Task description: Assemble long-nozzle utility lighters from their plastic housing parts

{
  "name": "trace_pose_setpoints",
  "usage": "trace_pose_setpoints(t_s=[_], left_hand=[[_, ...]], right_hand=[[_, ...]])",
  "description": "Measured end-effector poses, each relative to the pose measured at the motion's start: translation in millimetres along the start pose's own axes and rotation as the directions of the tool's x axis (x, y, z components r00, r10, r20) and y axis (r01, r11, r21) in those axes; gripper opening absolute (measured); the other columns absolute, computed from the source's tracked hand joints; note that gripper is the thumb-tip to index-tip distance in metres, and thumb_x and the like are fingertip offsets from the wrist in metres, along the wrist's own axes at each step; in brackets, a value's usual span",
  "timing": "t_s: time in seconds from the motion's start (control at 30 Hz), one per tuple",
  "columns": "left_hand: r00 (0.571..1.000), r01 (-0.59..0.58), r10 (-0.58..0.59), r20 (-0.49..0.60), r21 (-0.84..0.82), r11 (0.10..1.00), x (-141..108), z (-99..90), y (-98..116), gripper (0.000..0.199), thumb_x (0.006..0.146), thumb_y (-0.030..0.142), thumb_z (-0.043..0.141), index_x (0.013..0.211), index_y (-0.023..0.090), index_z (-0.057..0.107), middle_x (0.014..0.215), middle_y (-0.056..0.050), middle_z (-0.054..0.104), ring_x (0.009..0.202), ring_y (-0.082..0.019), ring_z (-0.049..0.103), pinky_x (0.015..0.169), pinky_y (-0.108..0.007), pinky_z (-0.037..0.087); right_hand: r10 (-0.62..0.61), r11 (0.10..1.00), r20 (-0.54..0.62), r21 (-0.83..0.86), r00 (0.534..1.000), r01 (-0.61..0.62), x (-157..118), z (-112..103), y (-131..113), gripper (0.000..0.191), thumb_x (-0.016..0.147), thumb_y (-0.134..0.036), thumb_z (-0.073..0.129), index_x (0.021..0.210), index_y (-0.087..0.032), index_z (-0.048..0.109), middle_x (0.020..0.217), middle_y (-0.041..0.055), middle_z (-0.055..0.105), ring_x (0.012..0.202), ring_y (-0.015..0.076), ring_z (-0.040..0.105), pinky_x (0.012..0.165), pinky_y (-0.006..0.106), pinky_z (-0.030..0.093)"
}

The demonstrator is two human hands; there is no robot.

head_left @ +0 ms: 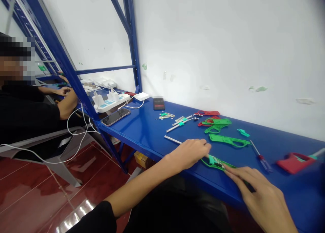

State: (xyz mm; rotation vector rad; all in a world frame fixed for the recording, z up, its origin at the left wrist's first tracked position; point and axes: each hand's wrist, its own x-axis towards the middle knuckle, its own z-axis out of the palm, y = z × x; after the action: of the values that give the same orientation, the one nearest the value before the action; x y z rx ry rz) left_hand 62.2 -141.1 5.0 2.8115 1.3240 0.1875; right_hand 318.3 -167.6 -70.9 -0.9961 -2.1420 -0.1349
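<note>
The left hand (190,153) has its fingers curled closed over the left end of an open green shell (230,165), where a thin metal tube (172,139) sticks out to the left. The right hand (262,190) pinches the shell's other end, thumb and fingertips close together; a dark piece (250,186) shows beneath its fingers, and what it is cannot be told. The shell lies between the two hands at the near edge of the blue tabletop (144,135), with teal and white parts (213,160) inside.

Just beyond it lies a green half (228,140), with a screwdriver (262,160) by its right end and a small teal piece (243,133) behind. Farther back, green pieces (218,124) lie near red pieces (208,113), and two metal rods (174,127) with teal ends lie to their left. A red handle (291,163) sits at the right. A phone (116,116) lies by the blue post at the left.
</note>
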Motion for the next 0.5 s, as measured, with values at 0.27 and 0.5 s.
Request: trace_pose_setpoints(t_s=[0.27,0.5], left_hand=[[1.000,0.015,-0.015,-0.001,-0.022,1.000,2,4.1,-1,0.033,0.103,0.036,0.068,0.130,0.016,0.065,0.128,-0.010,0.068,0.108,-0.024,0.071,0.091,-0.044,0.063],[1.000,0.023,-0.022,0.017,-0.049,0.999,5,3.5,-4,0.033,0.103,0.037,0.068,0.129,0.016,0.065,0.127,-0.010,0.069,0.107,-0.024,0.071,0.091,-0.044,0.063]], right_hand=[[0.071,0.997,0.030,-0.002,0.997,-0.071,-2,2,-6,0.021,0.109,-0.033,0.054,0.116,-0.024,0.071,0.104,0.0018,0.073,0.089,0.0162,0.069,0.085,0.036,0.057],[0.108,0.994,0.071,-0.024,0.992,-0.107,3,0,-13,0.021,0.106,-0.034,0.062,0.118,-0.019,0.068,0.106,0.0040,0.070,0.088,0.0151,0.068,0.081,0.034,0.061]])
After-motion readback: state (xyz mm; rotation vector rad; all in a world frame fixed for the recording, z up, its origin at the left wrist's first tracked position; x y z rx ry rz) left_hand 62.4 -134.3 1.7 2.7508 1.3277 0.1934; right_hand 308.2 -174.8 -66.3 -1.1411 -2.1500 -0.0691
